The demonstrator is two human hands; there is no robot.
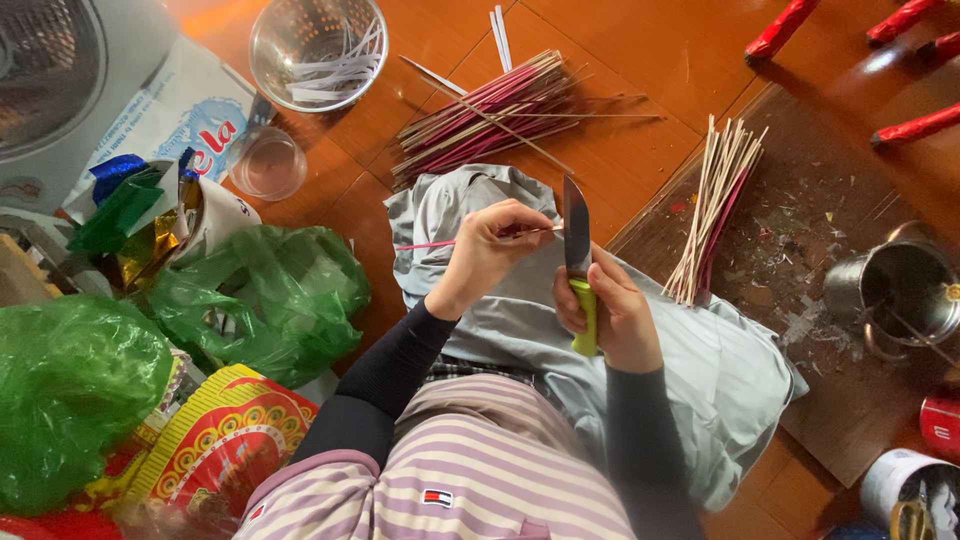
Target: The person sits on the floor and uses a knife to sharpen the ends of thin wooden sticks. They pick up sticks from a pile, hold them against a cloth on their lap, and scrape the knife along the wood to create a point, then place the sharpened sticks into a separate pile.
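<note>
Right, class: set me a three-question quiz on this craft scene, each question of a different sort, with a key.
1. True or false: the right hand holds a knife with a green handle, blade pointing away from the person.
2. Which hand pinches the thin pink stick against the blade? A) left hand B) right hand C) neither
3. Fill in: the metal colander near the top holds white paper ____.

Key
1. True.
2. A.
3. Strips. The bundle of pink and tan sticks lies on the floor beside it, not inside.
</note>
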